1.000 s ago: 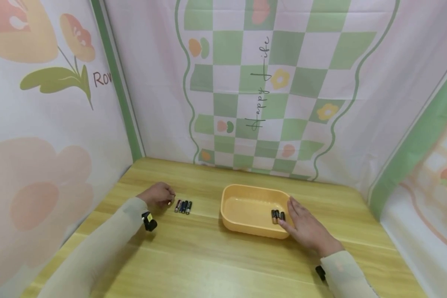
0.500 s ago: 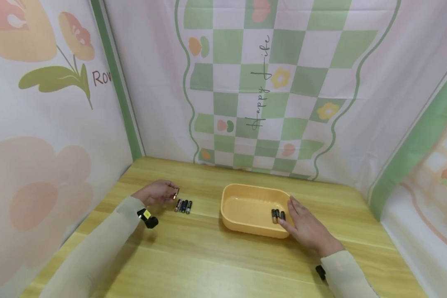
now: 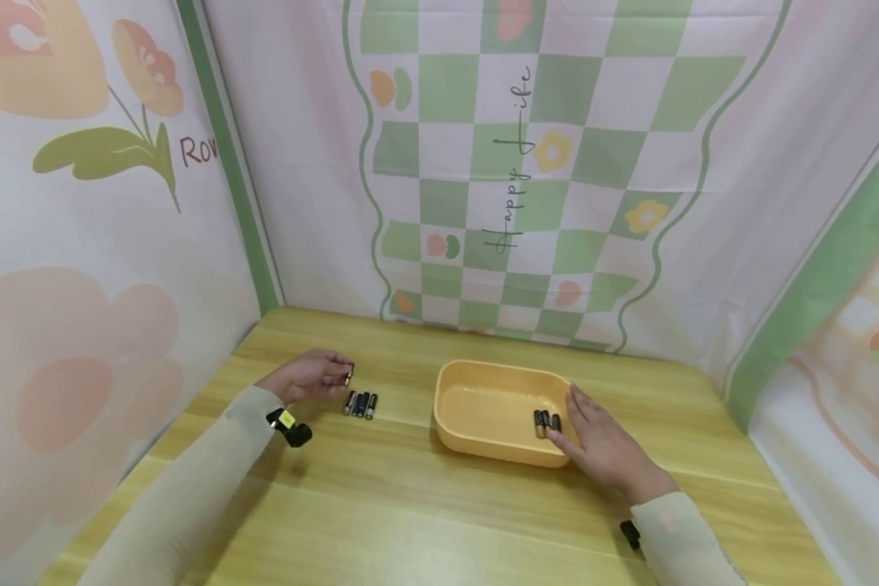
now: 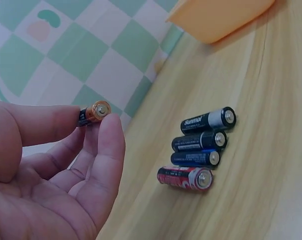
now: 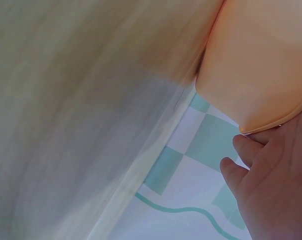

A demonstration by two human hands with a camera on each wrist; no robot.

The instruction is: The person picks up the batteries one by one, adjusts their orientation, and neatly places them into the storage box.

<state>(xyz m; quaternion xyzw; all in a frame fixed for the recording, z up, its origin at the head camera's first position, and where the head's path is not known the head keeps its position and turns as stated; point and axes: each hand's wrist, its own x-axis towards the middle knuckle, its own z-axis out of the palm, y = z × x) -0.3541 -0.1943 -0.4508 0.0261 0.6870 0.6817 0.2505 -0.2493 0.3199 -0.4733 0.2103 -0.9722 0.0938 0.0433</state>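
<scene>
My left hand (image 3: 309, 376) pinches a small AA-style battery (image 4: 94, 113) between thumb and fingertips, above the table. It has a copper-coloured end and a dark body. Below and beside that hand several batteries lie side by side on the table: a black and silver battery (image 4: 208, 121), a dark battery (image 4: 198, 142), a blue battery (image 4: 195, 158) and a red battery (image 4: 185, 178). My right hand (image 3: 610, 449) rests on the right rim of a yellow plastic tray (image 3: 476, 446), fingers straight, thumb over the edge. Inside the tray, near that thumb, lie three black-and-copper batteries (image 3: 546, 423).
The wood-grain table (image 3: 410, 521) carries the tray right of centre. A checked curtain (image 3: 505, 179) hangs behind the table, and a flowered curtain (image 3: 102, 244) closes in the left side. Each wrist wears a small black camera (image 3: 290, 428).
My left hand has lifted the battery from beside the row and moved slightly away from me, turning it more upright. The right hand and tray have stayed in place.
</scene>
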